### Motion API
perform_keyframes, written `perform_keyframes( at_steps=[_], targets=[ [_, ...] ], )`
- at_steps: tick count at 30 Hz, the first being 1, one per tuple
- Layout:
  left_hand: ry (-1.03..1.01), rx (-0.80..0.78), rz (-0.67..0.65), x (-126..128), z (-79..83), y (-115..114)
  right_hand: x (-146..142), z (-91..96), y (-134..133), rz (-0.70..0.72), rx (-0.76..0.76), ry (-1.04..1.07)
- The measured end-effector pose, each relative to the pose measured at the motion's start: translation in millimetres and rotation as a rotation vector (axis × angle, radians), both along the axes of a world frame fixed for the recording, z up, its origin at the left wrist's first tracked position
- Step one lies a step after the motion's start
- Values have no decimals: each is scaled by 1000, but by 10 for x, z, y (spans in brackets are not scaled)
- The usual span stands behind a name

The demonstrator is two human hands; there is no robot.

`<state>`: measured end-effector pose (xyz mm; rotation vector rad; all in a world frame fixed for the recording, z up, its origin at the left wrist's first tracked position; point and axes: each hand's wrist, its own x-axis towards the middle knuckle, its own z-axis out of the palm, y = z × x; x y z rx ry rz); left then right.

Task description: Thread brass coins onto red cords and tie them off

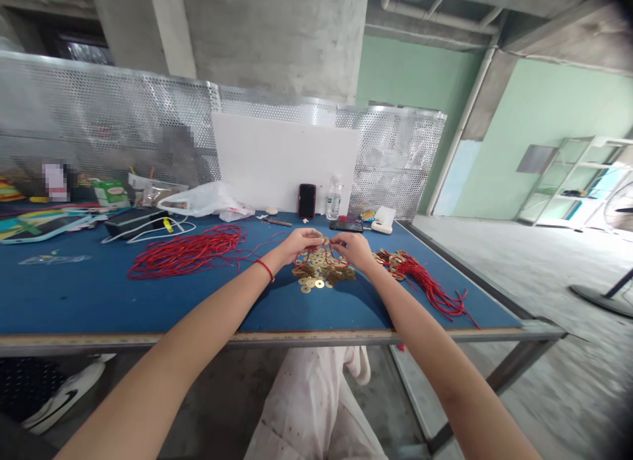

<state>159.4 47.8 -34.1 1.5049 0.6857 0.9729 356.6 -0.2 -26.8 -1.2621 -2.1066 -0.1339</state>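
Observation:
Above a heap of brass coins (320,273) with square holes, my hands are close together. My left hand (301,242), a red string bracelet on its wrist, pinches a brass coin (325,241) between thumb and finger. Thin red cord hangs in loops under both hands. The fingers of my right hand (352,246) are closed at the coin's right side, apparently on the red cord (338,250); the exact grip is too small to see. To the right lies a bundle of coins strung on red cords (428,283). A large pile of red cord (190,252) spreads at the left.
Along the back of the blue table (198,308) stand a phone (307,201), a water bottle (334,198) and a white plastic bag (208,200). A black box with white cable (136,223) lies left. Another person's shoe (66,397) shows below the table.

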Motion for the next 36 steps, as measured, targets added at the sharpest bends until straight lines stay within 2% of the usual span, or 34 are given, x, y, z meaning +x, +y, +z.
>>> perform_keyframes(
  at_steps=[20,32,36],
  targets=[
    [29,-25,-38,37,46,-134,-48,-2,-5,27,-5,-73],
    [38,-14,-49,23,39,-111,-53,-8,-21,4,24,-155],
    [61,-18,-35,45,73,-170,-79,-11,-10,2,12,-79]
  ],
)
